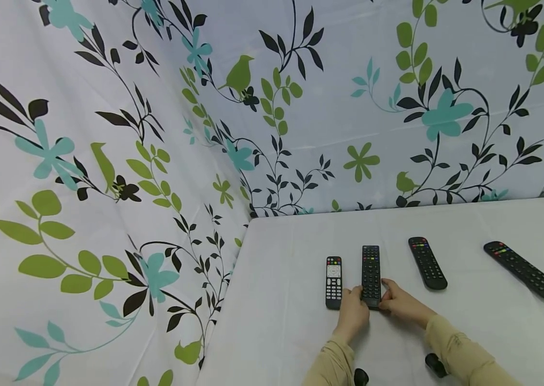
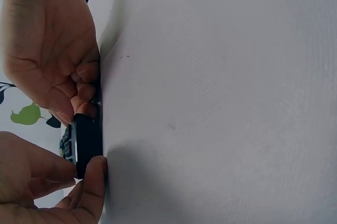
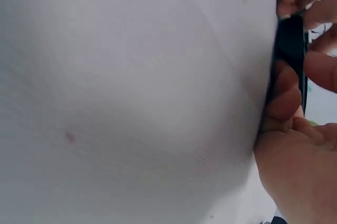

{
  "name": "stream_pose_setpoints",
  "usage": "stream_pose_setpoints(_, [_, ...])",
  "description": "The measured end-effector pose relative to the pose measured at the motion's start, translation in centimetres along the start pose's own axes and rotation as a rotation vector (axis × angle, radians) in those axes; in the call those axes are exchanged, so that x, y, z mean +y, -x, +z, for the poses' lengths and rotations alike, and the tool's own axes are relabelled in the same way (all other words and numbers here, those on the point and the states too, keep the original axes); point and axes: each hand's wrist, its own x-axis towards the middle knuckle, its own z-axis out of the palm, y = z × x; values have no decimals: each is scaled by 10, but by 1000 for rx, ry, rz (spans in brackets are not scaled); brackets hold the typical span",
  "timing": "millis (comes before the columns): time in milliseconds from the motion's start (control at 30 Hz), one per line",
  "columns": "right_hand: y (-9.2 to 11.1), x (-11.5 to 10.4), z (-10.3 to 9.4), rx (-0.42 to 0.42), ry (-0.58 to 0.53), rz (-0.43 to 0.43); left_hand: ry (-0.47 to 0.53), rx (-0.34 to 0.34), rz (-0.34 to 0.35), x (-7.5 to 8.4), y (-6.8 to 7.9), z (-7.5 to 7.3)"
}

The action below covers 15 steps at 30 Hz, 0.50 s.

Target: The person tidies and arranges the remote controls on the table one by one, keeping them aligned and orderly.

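Closest in the head view are two tan sleeves, the left sleeve [image 1: 332,364] and the right sleeve [image 1: 464,351], reaching in from below over the white desk [image 1: 267,321]. A small black device [image 1: 361,377] shows at the left wrist, and a second black device [image 1: 436,365] lies below the right forearm.

Beyond the cuffs, both hands grasp the same thing, the long black remote [image 1: 371,271]. Taking that remote as the clock's centre, the left hand [image 1: 352,313] is at 7 o'clock, pinching the near end between thumb and fingers; the right hand [image 1: 404,304] is at 4 o'clock, fingers bent against the side near that end. The remote lies on the desk, its far end pointing to 12.

At 9 o'clock, just beside the left hand, is the shorter remote with pale keys [image 1: 334,289], roughly parallel to the held one. Between 2 and 3 is a slimmer black remote [image 1: 427,262], its top end turned to 11. Well apart at 3 o'clock, the rightmost remote [image 1: 524,271] slants with its top toward 10, a few coloured keys there.

Behind the desk and along the left hangs white cloth [image 1: 329,128] printed with leaves, flowers and birds.
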Motion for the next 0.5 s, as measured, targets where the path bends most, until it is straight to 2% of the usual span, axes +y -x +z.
stream_pose_setpoints(100, [2,-4,-6,-14,-22,18,-9,-5,-20,2,1,-3])
stream_pose_setpoints(333, [6,-10,-21,48,4,23,-154,89,48,7,-9,-11])
stream_pose_setpoints(500, [-3,-5,-23,56,45,42,-275,81,54,8,-13,-11])
